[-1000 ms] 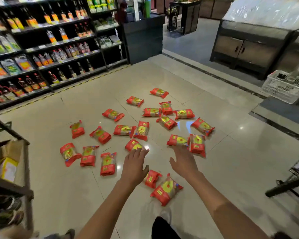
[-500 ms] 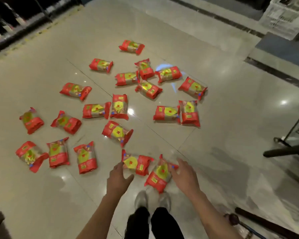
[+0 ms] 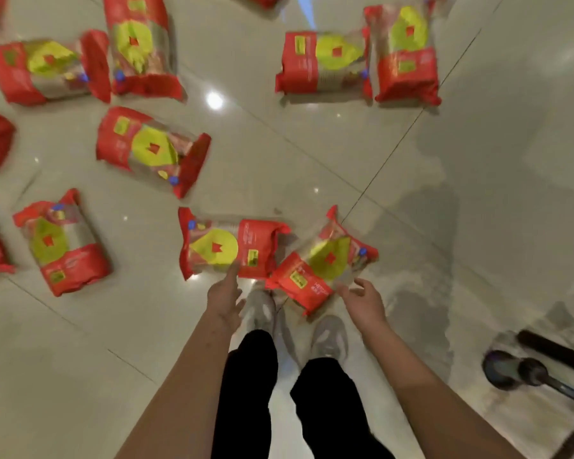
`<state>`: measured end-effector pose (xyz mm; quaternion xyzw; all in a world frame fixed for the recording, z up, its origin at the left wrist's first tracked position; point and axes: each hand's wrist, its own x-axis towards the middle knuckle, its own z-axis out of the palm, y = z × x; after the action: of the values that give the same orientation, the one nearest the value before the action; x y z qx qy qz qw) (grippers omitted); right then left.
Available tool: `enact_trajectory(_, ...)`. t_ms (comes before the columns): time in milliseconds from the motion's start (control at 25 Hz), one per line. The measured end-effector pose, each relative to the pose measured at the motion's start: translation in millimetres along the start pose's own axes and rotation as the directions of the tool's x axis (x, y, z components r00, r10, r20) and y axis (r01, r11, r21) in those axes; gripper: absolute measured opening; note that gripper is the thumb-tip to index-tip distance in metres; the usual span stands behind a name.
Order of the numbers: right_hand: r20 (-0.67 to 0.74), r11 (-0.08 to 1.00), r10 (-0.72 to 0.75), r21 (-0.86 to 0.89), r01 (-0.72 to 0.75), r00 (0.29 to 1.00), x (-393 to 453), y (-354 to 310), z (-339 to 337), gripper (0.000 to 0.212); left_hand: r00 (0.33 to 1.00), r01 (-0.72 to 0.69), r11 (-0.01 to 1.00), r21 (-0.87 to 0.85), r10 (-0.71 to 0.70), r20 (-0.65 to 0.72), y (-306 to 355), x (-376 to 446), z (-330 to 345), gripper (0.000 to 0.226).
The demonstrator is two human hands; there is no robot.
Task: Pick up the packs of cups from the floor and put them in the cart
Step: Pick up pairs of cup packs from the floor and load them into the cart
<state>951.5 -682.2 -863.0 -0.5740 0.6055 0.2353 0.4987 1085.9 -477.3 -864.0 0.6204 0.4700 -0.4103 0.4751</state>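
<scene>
Hands (image 3: 224, 298) nearer packs (image 3: 318, 263) than before

Glossy pale tiled floor (image 3: 312, 154), thin grout lines crossing diag. Red-and-yellow packs of cups (image 3: 150, 150) scattered flat across it, mostly upper left; two pairs touching at top. Grey shoes (image 3: 328, 336) planted on it, a dark wheel (image 3: 501, 369) lower rt.

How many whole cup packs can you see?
8 packs: two bottom centre, two left, two upper left, two upper right. More are cut off at the frame edges.
</scene>
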Motion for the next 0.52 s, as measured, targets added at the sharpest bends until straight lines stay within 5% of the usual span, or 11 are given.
enact_trajectory(200,-0.009,0.943,0.238,0.244,-0.228,0.971,88.7,46.3,70.8,0.052,0.987,0.133,0.968,-0.214,-0.109,0.119,-12.1,101.5,30.2,0.072)
enact_trajectory(320,0.050,0.890,0.307,0.337,-0.306,0.950,115.2,59.7,91.8,0.087,0.981,0.179,0.910,-0.373,-0.136,0.138,-17.4,140.8,40.8,0.061)
enact_trajectory(520,-0.001,0.829,0.197,0.534,-0.166,0.980,136.3,77.3,107.9,0.122,0.994,0.085,0.901,-0.426,-0.045,0.102,-31.1,178.1,39.5,0.052)
